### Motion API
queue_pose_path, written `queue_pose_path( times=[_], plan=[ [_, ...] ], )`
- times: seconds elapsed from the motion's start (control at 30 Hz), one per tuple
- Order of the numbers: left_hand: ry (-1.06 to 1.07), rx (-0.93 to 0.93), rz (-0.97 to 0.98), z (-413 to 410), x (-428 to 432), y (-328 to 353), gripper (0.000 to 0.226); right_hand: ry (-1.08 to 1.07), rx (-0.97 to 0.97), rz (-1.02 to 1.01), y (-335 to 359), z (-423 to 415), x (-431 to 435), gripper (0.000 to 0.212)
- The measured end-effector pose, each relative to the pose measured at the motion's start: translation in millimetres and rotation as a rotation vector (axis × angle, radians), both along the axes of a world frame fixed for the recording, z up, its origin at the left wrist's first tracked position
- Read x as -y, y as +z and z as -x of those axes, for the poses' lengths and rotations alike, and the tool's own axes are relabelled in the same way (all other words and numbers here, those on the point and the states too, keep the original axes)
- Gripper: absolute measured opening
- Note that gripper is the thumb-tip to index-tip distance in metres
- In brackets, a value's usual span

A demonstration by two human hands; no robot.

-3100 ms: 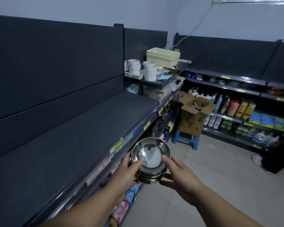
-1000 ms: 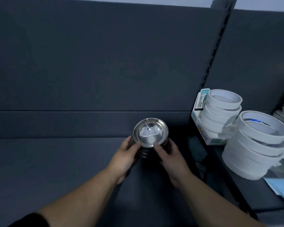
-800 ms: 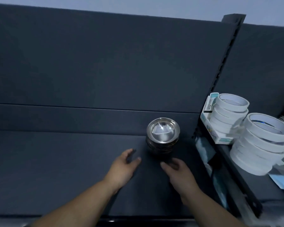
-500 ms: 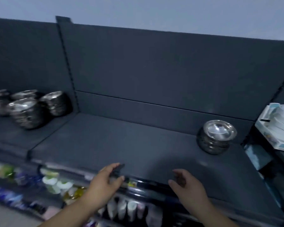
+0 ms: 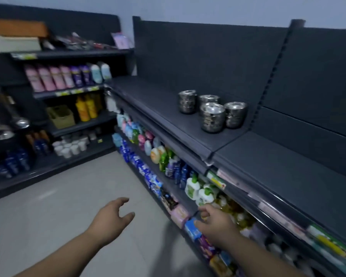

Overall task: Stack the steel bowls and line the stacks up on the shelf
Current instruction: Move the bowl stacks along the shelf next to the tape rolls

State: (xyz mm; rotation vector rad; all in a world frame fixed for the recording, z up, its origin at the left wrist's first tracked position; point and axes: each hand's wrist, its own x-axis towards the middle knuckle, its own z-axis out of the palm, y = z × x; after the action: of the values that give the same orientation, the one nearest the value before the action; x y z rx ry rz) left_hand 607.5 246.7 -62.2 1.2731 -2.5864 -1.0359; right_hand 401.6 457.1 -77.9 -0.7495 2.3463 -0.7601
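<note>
Several stacks of steel bowls stand in a cluster on the dark top shelf [image 5: 158, 100], near the upright divider: the nearest stack [image 5: 212, 117], one to its right [image 5: 234, 114], one behind [image 5: 209, 99] and one at the far left [image 5: 187, 101]. My left hand [image 5: 112, 218] hangs over the floor with relaxed fingers and holds nothing. My right hand [image 5: 216, 223] is low, in front of the lower shelf of packets, fingers loosely curled and empty. Both hands are far below and in front of the bowls.
Lower shelves [image 5: 168, 168] hold soap bottles and coloured packets. A second shelf unit [image 5: 68, 92] at the left carries pink, purple and yellow bottles, a basket and white cups. Grey floor [image 5: 68, 196] lies between. The shelf section right of the divider [image 5: 288, 168] is bare.
I set a stack of bowls down at the shelf's right end, let go with both hands, and the view swung left; the bowl cluster is now ahead and my hands have dropped.
</note>
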Motion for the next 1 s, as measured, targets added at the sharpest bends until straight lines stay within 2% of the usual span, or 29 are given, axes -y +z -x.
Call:
queue_pose_path(
  times=[0.17,0.33,0.5,0.73,1.0],
  plan=[
    [0.126,0.008,-0.006,-24.2,46.9,-5.7,0.055,0.178,-0.051,-0.035,5.0,-3.4,76.8,0.051],
    [0.158,0.005,0.02,10.8,99.0,-1.8,0.057,0.199,-0.035,0.018,9.6,33.9,144.5,0.051],
    [0.145,-0.014,0.057,92.0,163.3,8.7,0.056,0.181,-0.056,0.082,15.8,108.5,211.4,0.05],
    [0.073,-0.089,0.073,224.2,233.3,32.2,0.056,0.034,-0.064,0.203,46.9,217.8,272.0,0.043],
    [-0.12,-0.193,0.024,365.4,295.1,39.4,0.055,-0.158,-0.157,0.204,47.1,300.2,313.8,0.066]
  ],
)
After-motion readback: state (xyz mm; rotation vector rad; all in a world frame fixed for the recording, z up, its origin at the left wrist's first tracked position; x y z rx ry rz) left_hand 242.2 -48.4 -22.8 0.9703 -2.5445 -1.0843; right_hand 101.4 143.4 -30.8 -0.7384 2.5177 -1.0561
